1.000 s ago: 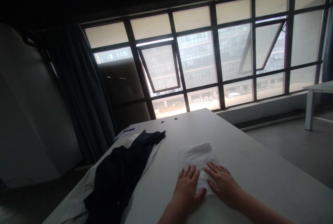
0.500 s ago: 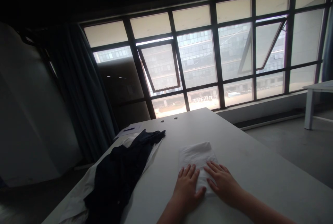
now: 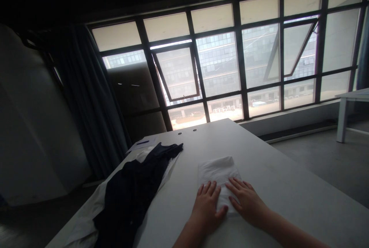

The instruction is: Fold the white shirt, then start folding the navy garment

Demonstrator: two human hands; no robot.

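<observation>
A folded white cloth (image 3: 218, 168) lies flat on the white table (image 3: 259, 186), a little right of the middle. My left hand (image 3: 208, 205) rests palm down on its near left part, fingers spread. On its right side lies my right hand (image 3: 246, 202), also flat with the fingers apart. Both hands hide the near part of the cloth. Left of them, a dark navy garment (image 3: 129, 190) is spread loosely, with white fabric (image 3: 86, 217) showing under and beside it.
At the table's far left edge lies a sheet of paper with a pen (image 3: 143, 142) on it. Two round cable holes (image 3: 180, 133) are near the far end. Behind stand large windows and a dark curtain (image 3: 92, 106). Another white table (image 3: 342, 119) is at the far right.
</observation>
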